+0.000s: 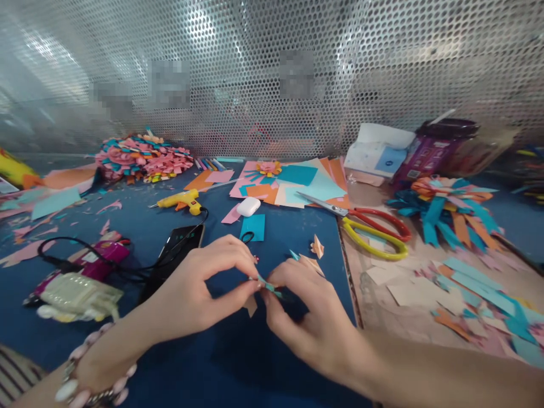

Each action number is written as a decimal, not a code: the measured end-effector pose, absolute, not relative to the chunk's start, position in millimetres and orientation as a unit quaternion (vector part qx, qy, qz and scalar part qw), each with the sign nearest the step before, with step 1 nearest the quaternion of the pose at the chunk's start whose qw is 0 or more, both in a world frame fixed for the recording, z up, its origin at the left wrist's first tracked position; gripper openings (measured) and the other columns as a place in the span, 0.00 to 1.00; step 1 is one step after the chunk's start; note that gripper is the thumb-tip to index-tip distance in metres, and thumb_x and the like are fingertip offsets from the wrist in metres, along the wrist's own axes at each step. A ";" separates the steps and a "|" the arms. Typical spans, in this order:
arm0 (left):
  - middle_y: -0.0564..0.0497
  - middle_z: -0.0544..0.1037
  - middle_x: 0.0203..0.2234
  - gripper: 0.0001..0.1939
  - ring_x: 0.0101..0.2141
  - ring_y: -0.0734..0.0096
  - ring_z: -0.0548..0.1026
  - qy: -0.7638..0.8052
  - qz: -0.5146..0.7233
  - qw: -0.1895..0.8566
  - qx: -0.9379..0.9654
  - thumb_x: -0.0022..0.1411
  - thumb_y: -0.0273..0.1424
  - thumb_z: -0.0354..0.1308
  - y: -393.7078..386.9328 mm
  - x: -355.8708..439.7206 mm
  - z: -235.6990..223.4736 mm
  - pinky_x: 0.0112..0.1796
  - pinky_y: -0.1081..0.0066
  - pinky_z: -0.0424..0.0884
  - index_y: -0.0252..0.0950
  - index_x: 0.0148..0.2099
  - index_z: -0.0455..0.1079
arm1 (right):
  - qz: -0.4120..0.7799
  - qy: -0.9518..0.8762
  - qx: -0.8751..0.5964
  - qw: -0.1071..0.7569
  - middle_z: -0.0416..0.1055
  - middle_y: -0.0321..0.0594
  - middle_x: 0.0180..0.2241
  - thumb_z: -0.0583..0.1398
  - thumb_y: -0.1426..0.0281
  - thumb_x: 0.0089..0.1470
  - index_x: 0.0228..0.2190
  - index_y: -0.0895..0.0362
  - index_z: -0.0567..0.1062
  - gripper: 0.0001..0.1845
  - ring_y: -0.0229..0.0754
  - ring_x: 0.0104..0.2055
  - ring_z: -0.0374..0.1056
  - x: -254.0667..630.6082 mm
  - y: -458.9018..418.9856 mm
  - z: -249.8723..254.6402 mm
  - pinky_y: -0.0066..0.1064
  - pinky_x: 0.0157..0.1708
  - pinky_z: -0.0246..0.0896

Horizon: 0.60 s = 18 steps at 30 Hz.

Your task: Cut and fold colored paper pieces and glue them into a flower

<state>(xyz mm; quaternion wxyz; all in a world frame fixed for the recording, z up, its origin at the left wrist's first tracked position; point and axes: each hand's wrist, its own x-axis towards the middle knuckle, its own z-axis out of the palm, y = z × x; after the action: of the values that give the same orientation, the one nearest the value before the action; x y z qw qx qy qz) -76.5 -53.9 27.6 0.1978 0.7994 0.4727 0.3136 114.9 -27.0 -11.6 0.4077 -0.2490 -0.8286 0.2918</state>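
Note:
Between my two hands is a small strip of teal paper point(268, 287), pinched from both sides above the blue table point(238, 362). My left hand point(216, 277) grips its left end with thumb and forefinger. On the other end are the closed fingertips of my right hand point(310, 300). A bit of peach paper point(250, 306) hangs just below the left fingertips; whether it joins the strip I cannot tell. Small folded peach paper pieces point(317, 247) lie just beyond my right hand. Behind my left hand are a teal paper square point(254, 228) and a white earphone case point(249, 207).
A yellow glue gun point(181, 200) and a black phone point(181, 243) lie left, with a cable running to a purple device point(96, 260). Scissors point(374, 229) with red and yellow handles rest at right, near a paper flower point(453, 209). Behind stands a perforated metal panel point(238, 113).

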 end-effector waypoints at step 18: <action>0.50 0.76 0.31 0.06 0.38 0.67 0.73 0.432 0.286 0.237 0.821 0.55 0.31 0.62 -51.9 -82.0 30.6 0.43 0.67 0.68 0.37 0.36 0.71 | 0.348 -0.830 -0.225 0.373 0.66 0.38 0.25 0.53 0.76 0.55 0.27 0.57 0.67 0.06 0.37 0.28 0.63 116.3 -28.2 -5.9 0.27 0.26 0.59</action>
<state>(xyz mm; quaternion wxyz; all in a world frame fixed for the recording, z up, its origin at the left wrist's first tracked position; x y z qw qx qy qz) -82.0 -51.9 30.6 0.2374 0.8214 0.4322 0.2865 116.3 -28.2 -5.9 0.3733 -0.2246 -0.8299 0.3484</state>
